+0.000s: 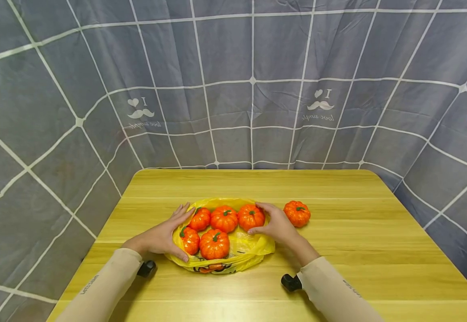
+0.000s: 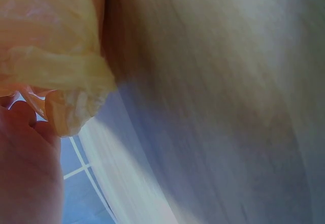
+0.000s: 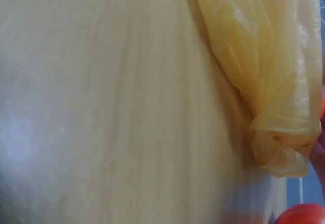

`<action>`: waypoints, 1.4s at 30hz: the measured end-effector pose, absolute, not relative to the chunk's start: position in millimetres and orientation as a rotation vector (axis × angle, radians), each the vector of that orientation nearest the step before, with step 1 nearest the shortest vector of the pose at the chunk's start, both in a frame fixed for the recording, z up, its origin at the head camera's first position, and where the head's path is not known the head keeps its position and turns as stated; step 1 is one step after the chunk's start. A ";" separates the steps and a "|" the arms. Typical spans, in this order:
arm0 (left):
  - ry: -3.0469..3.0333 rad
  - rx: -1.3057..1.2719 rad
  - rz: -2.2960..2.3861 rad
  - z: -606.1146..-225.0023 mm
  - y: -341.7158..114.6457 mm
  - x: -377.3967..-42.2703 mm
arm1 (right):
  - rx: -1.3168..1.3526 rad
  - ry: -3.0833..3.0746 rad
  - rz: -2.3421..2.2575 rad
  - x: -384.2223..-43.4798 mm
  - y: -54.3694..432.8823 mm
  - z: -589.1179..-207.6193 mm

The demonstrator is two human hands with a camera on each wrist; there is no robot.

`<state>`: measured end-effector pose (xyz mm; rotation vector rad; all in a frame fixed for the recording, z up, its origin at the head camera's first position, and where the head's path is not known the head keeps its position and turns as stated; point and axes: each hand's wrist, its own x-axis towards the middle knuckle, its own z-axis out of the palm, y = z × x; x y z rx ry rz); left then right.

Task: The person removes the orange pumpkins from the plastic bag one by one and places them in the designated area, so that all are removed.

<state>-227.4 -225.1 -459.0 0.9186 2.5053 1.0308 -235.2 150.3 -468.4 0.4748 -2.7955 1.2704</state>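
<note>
Bag, one: yellow plastic [image 1: 249, 243], mouth open, dark and orange print along its near side, lying on a wood-grain table [image 1: 358, 250].

Pumpkins in the bag, five: orange, green-stemmed. Far row, left to right: one [image 1: 199, 219], a second [image 1: 224, 219], a third [image 1: 251, 217]. Near row: one at left [image 1: 190, 241], another [image 1: 215, 244] beside it.

Pumpkin, loose, one [image 1: 296, 213]: on the table right of the bag, just past the back of the right hand.

Left hand [image 1: 165, 235]: at the bag's left edge, fingers and thumb spread wide, touching the plastic.

Right hand [image 1: 277, 226]: at the bag's right side, thumb and fingers set moderately apart about the far row's right-hand pumpkin; I cannot tell whether they grip it or only the plastic.

Sleeves, two: beige [image 1: 100, 286], lettered, a black device [image 1: 146, 269] at each wrist.

Curtain [image 1: 281, 53]: grey-blue, white grid, moustache and heart prints, hung behind the table.
</note>
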 end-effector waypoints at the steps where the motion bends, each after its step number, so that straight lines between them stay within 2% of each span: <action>1: 2.504 0.917 1.034 -458.9 -224.9 -227.4 | 0.470 -2.795 1.262 -235.5 150.2 -469.3; 16: 2.494 0.904 1.057 -458.0 -224.3 -226.3 | 0.467 -2.779 1.263 -233.2 147.6 -471.9; 42: 2.515 0.927 1.033 -457.7 -223.8 -225.1 | 0.487 -2.615 1.362 -228.1 165.1 -438.3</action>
